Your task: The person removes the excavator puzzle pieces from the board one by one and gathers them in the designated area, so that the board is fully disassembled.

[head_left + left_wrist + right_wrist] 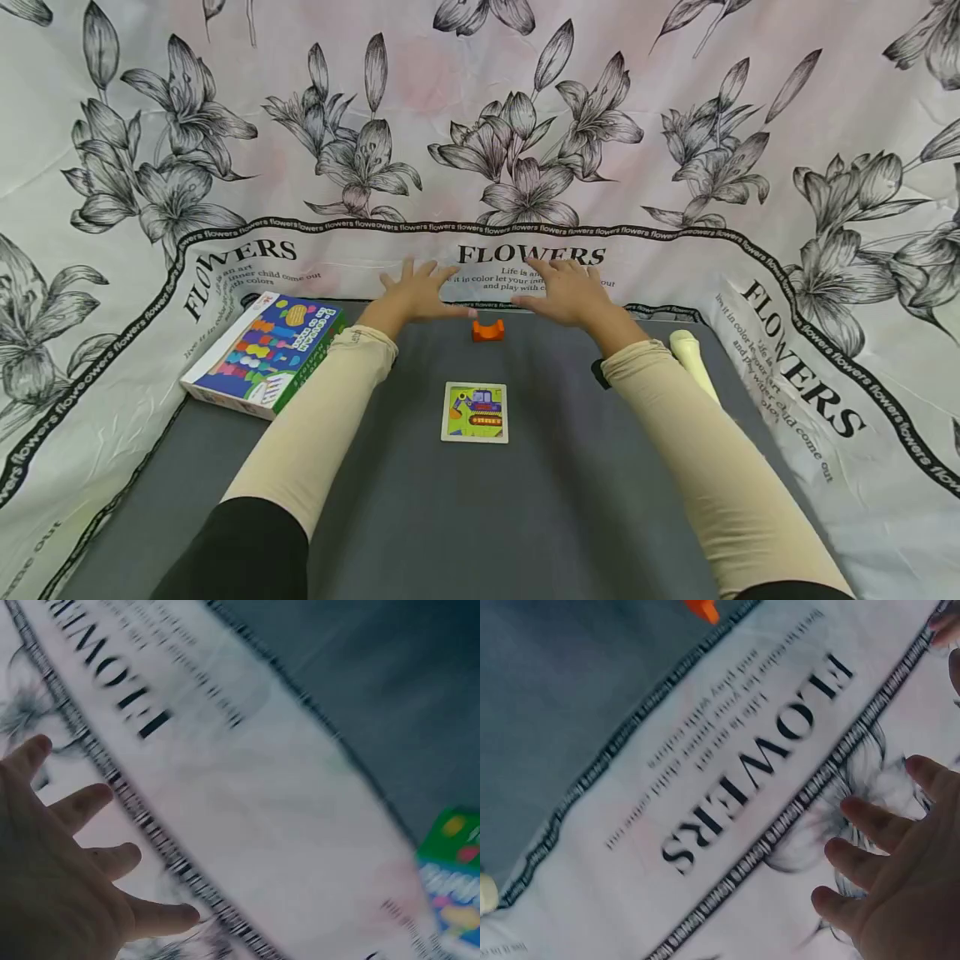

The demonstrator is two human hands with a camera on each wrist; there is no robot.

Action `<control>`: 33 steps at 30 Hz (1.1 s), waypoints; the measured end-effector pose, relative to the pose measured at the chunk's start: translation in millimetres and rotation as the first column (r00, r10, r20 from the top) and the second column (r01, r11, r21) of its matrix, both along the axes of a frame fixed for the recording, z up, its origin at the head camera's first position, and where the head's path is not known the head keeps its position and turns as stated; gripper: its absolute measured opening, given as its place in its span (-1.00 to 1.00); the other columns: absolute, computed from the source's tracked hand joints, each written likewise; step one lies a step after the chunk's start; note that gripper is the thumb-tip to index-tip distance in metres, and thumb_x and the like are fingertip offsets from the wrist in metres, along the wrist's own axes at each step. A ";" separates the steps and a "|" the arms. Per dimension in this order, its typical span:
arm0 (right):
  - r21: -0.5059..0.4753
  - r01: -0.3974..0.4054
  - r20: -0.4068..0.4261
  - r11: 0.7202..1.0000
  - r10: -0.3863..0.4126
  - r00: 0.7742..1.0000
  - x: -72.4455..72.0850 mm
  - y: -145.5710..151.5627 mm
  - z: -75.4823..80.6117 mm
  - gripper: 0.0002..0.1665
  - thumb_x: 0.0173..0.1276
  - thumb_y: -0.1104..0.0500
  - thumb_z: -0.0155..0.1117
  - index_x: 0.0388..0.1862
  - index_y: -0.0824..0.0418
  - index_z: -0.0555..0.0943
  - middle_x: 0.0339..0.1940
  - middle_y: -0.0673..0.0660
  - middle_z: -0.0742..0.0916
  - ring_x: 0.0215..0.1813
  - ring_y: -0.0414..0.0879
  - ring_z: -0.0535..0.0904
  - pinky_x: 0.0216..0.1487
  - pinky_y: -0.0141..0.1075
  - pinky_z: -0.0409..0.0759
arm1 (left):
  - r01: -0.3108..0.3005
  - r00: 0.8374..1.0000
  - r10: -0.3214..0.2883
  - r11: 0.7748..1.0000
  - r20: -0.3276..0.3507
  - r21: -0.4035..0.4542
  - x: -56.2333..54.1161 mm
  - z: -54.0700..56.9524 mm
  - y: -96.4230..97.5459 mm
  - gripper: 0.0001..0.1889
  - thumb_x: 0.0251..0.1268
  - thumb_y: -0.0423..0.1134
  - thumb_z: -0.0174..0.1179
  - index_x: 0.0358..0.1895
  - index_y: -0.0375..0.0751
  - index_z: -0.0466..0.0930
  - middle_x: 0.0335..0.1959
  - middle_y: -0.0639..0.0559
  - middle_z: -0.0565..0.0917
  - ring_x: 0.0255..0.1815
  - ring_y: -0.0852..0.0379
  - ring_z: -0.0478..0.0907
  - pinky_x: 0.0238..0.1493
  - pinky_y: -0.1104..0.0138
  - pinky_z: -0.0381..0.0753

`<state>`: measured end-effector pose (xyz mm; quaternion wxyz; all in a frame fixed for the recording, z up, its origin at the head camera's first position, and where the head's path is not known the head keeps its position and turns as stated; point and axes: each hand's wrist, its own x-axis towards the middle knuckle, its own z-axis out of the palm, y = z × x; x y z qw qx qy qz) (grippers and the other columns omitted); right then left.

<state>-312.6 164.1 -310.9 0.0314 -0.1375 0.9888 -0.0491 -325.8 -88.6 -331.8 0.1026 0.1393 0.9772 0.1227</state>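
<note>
Both arms reach forward over the grey table, palms facing away and fingers spread. My left hand (pixel 417 292) holds nothing; in the left wrist view its fingers (pixel 97 802) stretch out before the white floral cloth. Likewise bare, my right hand (pixel 572 293) is raised to the right, its fingers (pixel 870 821) apart in the right wrist view. Below and between the hands sits a small orange piece (pixel 488 331) with a dipped top. Nearer on the table lies a square picture card (pixel 475 413) showing an excavator on yellow-green, with a pale border.
A colourful game box (pixel 266 354) lies at the table's left edge, beside the left forearm. Behind the right forearm is a pale yellow rod-like object (pixel 693 362), partly hidden. The floral curtain (pixel 525 167) hangs along the back and sides of the grey table (pixel 480 517).
</note>
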 end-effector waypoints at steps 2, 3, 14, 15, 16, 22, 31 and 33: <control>0.004 -0.014 0.009 1.000 0.014 1.000 -0.4 -2.1 -8.1 -0.01 0.34 -0.47 -0.07 0.61 -0.09 -0.02 0.53 0.30 0.24 0.53 0.33 0.04 0.42 0.33 -0.09 | 0.021 0.999 -0.021 1.000 0.026 -0.002 0.9 -16.9 -3.6 0.00 0.09 0.48 0.11 0.57 0.25 -0.08 0.60 -0.13 -0.11 0.54 -0.39 -0.42 0.25 -0.49 -0.34; 0.004 -0.021 0.012 1.000 0.021 1.000 -0.1 -3.1 -12.1 -0.01 0.34 -0.47 -0.07 0.60 -0.08 -0.02 0.52 0.31 0.26 0.53 0.32 0.06 0.42 0.33 -0.08 | 0.027 0.999 -0.027 1.000 0.039 -0.003 2.1 -26.0 -5.1 0.01 0.07 0.48 0.13 0.57 0.25 -0.07 0.60 -0.13 -0.11 0.54 -0.39 -0.41 0.25 -0.49 -0.34; -0.028 -0.064 0.044 0.998 0.065 0.997 4.6 -15.6 -59.2 -0.06 0.35 -0.41 -0.01 0.58 -0.06 0.08 0.44 0.27 0.41 0.46 0.24 0.25 0.42 0.25 0.05 | 0.041 0.978 -0.038 0.999 0.205 -0.009 28.3 -116.8 -18.1 0.02 -0.03 0.31 0.38 0.54 0.24 0.08 0.59 -0.14 -0.09 0.56 -0.36 -0.37 0.28 -0.47 -0.29; -0.035 -0.066 0.049 0.997 0.068 0.997 4.9 -17.2 -63.7 -0.06 0.35 -0.42 -0.01 0.58 -0.06 0.09 0.44 0.25 0.42 0.45 0.23 0.26 0.42 0.24 0.05 | 0.041 0.975 -0.037 0.999 0.219 -0.014 31.0 -122.4 -19.1 0.02 -0.03 0.31 0.38 0.53 0.24 0.09 0.59 -0.13 -0.09 0.56 -0.36 -0.36 0.28 -0.47 -0.28; -0.043 -0.068 0.055 0.997 0.071 0.996 5.4 -18.7 -68.3 -0.06 0.35 -0.41 0.01 0.58 -0.06 0.09 0.44 0.25 0.42 0.45 0.23 0.26 0.42 0.25 0.04 | 0.039 0.972 -0.034 0.999 0.234 -0.018 33.8 -127.2 -19.7 0.02 -0.04 0.32 0.38 0.53 0.24 0.09 0.59 -0.13 -0.10 0.56 -0.36 -0.36 0.29 -0.46 -0.26; -0.060 -0.111 0.088 0.992 0.116 0.989 11.1 -30.7 -97.5 -0.10 0.37 -0.34 0.07 0.56 0.02 0.15 0.41 0.26 0.46 0.42 0.23 0.32 0.40 0.23 0.13 | 0.026 0.959 -0.026 1.000 0.281 0.001 46.6 -145.6 -22.0 0.02 -0.03 0.33 0.37 0.53 0.24 0.09 0.60 -0.16 -0.17 0.56 -0.34 -0.38 0.30 -0.45 -0.26; -0.110 -0.233 0.104 0.966 0.245 0.964 24.5 -55.9 -145.5 -0.38 0.37 -0.09 0.25 0.35 0.10 0.47 0.27 0.22 0.57 0.27 0.17 0.48 0.24 0.12 0.43 | 0.037 0.970 -0.036 0.999 0.240 0.000 50.7 -158.6 -23.5 -0.03 0.05 0.38 0.26 0.54 0.30 0.04 0.60 -0.16 -0.23 0.56 -0.34 -0.39 0.29 -0.46 -0.25; -0.134 -0.251 0.087 0.959 0.264 0.961 25.6 -61.8 -154.3 -0.46 0.37 -0.04 0.28 0.27 0.13 0.55 0.22 0.18 0.60 0.24 0.14 0.50 0.22 0.10 0.44 | 0.040 0.972 -0.042 0.999 0.232 0.010 51.0 -160.2 -24.3 -0.04 0.05 0.38 0.26 0.54 0.31 0.04 0.60 -0.17 -0.23 0.56 -0.34 -0.40 0.29 -0.47 -0.26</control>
